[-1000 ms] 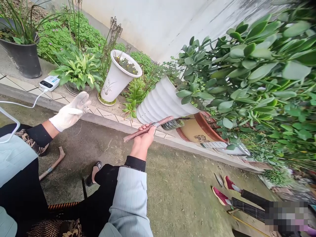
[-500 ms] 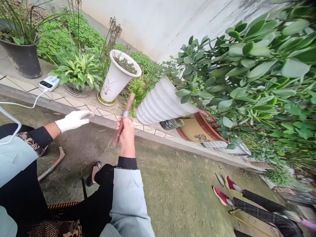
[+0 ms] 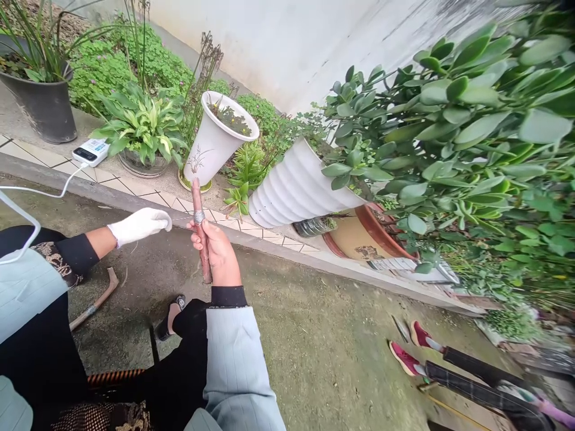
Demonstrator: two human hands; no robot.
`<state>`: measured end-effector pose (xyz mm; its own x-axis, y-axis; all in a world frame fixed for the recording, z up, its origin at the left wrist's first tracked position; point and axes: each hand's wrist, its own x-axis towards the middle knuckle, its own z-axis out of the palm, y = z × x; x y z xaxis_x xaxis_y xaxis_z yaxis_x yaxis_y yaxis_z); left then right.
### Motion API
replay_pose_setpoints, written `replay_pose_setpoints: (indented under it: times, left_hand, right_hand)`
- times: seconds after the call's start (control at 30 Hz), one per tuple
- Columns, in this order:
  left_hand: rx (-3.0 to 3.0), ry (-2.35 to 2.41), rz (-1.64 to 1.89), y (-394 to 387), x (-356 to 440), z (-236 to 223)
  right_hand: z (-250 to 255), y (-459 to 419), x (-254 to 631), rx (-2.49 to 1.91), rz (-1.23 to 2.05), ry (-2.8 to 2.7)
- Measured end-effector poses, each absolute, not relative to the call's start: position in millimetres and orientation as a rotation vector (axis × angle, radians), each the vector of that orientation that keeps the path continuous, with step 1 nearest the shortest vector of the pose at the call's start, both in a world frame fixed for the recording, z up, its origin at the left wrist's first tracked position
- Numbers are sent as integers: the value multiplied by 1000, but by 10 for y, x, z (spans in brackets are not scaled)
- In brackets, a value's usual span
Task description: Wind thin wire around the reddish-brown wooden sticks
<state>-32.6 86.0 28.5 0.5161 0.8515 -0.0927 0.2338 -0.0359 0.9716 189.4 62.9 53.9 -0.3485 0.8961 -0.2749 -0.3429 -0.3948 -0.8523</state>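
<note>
My right hand [image 3: 215,248] is closed around a reddish-brown wooden stick [image 3: 200,230] with a metal ring near its upper end; the stick stands nearly upright in front of the white vase pot. My left hand [image 3: 141,222], in a white glove, is held out just left of the stick, fingers together and pointing toward it, not touching it and holding nothing I can see. Another wooden-handled tool [image 3: 94,299] lies on the ground by my left knee.
A tiled ledge [image 3: 135,191] carries a black pot [image 3: 42,102], a white vase pot [image 3: 218,137], a ribbed white pot [image 3: 296,185], a brown pot [image 3: 359,233] and a bushy jade plant [image 3: 471,149]. A power bank [image 3: 90,151] with white cable lies there. Another person's legs in red shoes [image 3: 406,353] are lower right.
My right hand swung the stick from lying sideways to standing nearly upright and moved left. My gloved left hand dropped from raised and spread to lower, fingers drawn together near the stick.
</note>
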Motion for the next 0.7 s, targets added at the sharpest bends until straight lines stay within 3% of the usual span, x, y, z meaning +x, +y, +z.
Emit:
replay_pose_setpoints:
  times: [0.1, 0.3, 0.37, 0.43, 0.53, 0.7]
  left_hand:
    - [1679, 1021, 583, 841, -323, 224]
    - [1624, 666, 313, 697, -300, 151]
    - [1622, 603, 264, 678, -316, 162]
    - [1580, 565, 211, 679, -334, 178]
    - [1439, 527, 182, 694, -355, 195]
    - [1194, 460, 366, 711, -394, 230]
  right_hand:
    - [508, 647, 1915, -1145, 1741, -1049]
    - [392, 693, 1957, -1767, 1026, -1701]
    - [382, 654, 1950, -1875, 1173, -2009]
    - [429, 604, 1953, -1812, 1601, -2303]
    - [590, 552, 2039, -1291, 2160, -2327]
    - [752, 516, 2249, -931, 2068, -1664]
